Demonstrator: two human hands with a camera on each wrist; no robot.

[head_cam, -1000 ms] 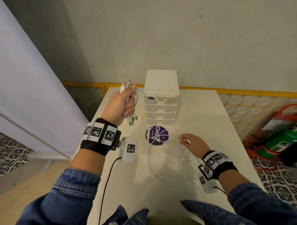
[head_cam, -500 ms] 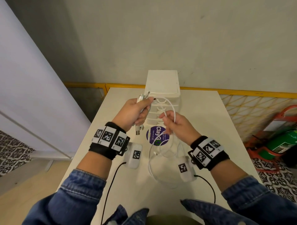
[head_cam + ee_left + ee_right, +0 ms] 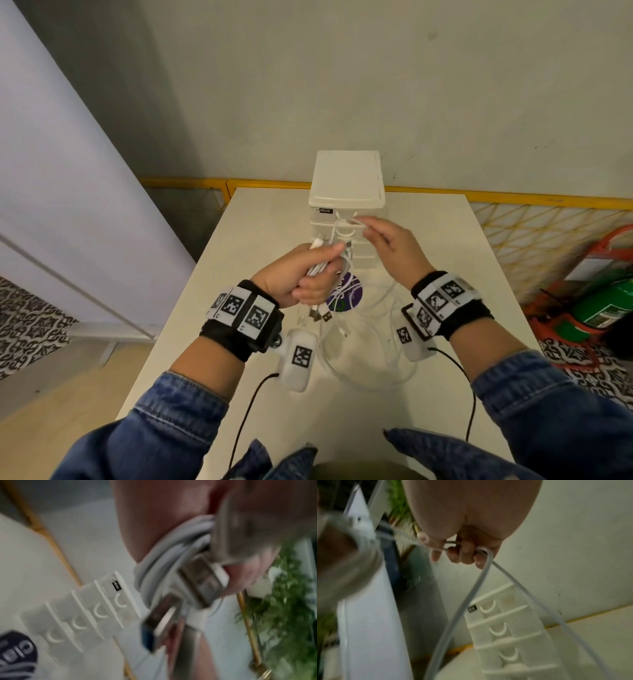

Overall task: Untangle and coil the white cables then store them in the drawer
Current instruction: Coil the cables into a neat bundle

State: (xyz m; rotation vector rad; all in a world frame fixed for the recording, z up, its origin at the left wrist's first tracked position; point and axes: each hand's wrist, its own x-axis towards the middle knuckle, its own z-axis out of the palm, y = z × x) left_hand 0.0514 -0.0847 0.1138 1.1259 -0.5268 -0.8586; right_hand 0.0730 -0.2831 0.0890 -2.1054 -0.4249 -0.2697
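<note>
Two hands work above the white table (image 3: pixel 246 240), seen from the head view. Left hand (image 3: pixel 298 277) fisted around a bundle of white cables (image 3: pixel 320 265); plug ends stick out above the fist, USB plugs (image 3: pixel 317 315) dangle below it. Right hand (image 3: pixel 390 250) raised in front of the drawer unit (image 3: pixel 346 185), its grip pinching one white strand (image 3: pixel 337 226) that runs back toward the left fist. More loose cable loops (image 3: pixel 370 373) lie on the table between the wrists, partly over a purple round sticker (image 3: pixel 346 296). Drawer unit stands at the far middle of the table, all drawers shut. Orange rail along the far table edge; green cylinder (image 3: pixel 603 308) on the floor at right. Left wrist view, blurred: left hand (image 3: pixel 154 513) wrapped around several grey-white cable turns (image 3: pixel 171 550), metal USB plugs (image 3: pixel 202 580) jutting past the fingers; drawer unit (image 3: pixel 82 609) beyond, crescent handles visible, sticker at lower left. Right wrist view: right hand (image 3: pixel 467 520), fingertips (image 3: pixel 467 555) curled and closed on a thin white cable (image 3: pixel 471 591); it bends over the fingers and both legs drop away downward, in front of the drawer unit (image 3: pixel 510 635). Left fist blurred at left edge.
</note>
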